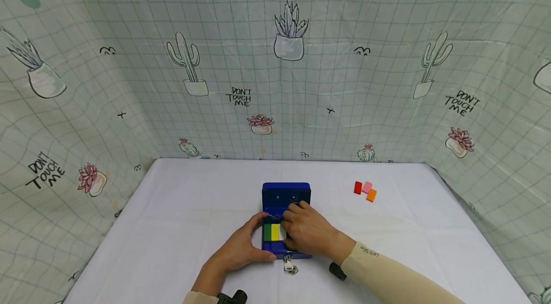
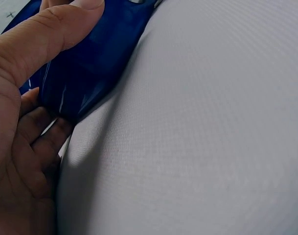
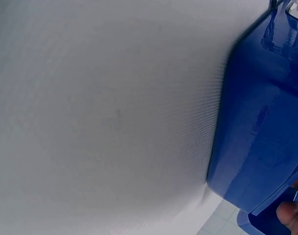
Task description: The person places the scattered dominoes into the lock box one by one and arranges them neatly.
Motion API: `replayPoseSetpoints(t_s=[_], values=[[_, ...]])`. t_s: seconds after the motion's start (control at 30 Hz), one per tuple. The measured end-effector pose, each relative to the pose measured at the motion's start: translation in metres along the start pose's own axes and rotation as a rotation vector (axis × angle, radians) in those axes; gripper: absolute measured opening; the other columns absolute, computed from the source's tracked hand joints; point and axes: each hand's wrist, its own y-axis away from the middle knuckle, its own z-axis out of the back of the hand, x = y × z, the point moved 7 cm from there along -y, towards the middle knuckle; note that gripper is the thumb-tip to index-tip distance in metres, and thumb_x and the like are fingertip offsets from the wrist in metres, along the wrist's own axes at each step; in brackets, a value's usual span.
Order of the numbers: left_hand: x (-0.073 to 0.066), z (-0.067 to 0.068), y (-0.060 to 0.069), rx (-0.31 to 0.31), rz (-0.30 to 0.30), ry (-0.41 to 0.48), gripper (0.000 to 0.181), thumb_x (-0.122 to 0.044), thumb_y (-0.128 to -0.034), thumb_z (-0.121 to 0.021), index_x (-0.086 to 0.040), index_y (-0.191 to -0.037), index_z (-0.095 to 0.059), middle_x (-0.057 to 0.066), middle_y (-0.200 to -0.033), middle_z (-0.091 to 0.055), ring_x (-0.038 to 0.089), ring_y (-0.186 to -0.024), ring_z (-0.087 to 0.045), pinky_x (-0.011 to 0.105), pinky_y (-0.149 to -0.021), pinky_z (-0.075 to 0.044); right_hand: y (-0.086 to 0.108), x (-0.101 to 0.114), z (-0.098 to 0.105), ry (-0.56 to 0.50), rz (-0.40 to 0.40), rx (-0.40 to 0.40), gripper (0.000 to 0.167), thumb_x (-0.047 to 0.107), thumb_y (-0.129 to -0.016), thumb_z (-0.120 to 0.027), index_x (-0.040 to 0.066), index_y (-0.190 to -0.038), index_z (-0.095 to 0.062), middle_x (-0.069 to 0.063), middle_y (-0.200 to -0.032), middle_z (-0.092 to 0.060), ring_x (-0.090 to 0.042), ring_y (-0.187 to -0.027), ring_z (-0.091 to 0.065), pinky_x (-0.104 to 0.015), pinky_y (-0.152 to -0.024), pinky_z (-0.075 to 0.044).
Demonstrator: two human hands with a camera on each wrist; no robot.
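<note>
A blue metal box [image 1: 280, 248] stands on the table with its lid [image 1: 275, 195] raised at the back. My left hand [image 1: 241, 245] grips the box's left side, thumb at the front corner and fingers towards the back; the left wrist view shows the thumb [image 2: 46, 36] against the blue metal. Inside, a green block [image 1: 268, 232] and a yellow block [image 1: 275, 232] lie side by side, with a white block [image 1: 282, 233] partly covered beside them. My right hand [image 1: 307, 228] reaches into the box's right part with bent fingers; whatever lies under them is hidden.
Small keys on a ring [image 1: 290, 266] hang at the box's front lock. Further right on the white tablecloth [image 1: 387, 246] lie a red block [image 1: 358, 188], a pink block [image 1: 367, 187] and an orange block [image 1: 371, 195]. A patterned curtain [image 1: 301, 84] rises behind the table.
</note>
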Motion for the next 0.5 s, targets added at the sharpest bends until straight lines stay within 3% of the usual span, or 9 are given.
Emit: replayPoseSetpoints(t_s=[0.27,0.5], values=[[-0.0005,-0.0012,0.0006,0.005,-0.009,0.001,0.108,-0.037,-0.0728,-0.097,-0.02,-0.162,-0.038,0.015,-0.166,-0.043,0.042,-0.155,-0.035,0.07,-0.124,-0.025,0.0027,-0.0022,-0.0005,-0.01,-0.017,-0.038,0.046,0.062,-0.095,-0.069,0.019,-0.111,-0.076,0.003,-0.101,-0.069,-0.019,-0.096,-0.055,-0.034,-0.081,-0.042],[-0.0005,-0.0004,0.0003,-0.002,-0.011,0.001,0.108,-0.036,-0.0721,-0.097,-0.021,-0.161,-0.038,0.015,-0.166,-0.044,0.042,-0.154,-0.036,0.071,-0.123,-0.025,0.0042,-0.0073,0.0031,0.006,-0.043,-0.107,0.044,0.061,-0.096,-0.066,0.018,-0.102,-0.07,0.002,-0.096,-0.062,-0.02,-0.092,-0.052,-0.034,-0.078,-0.038]])
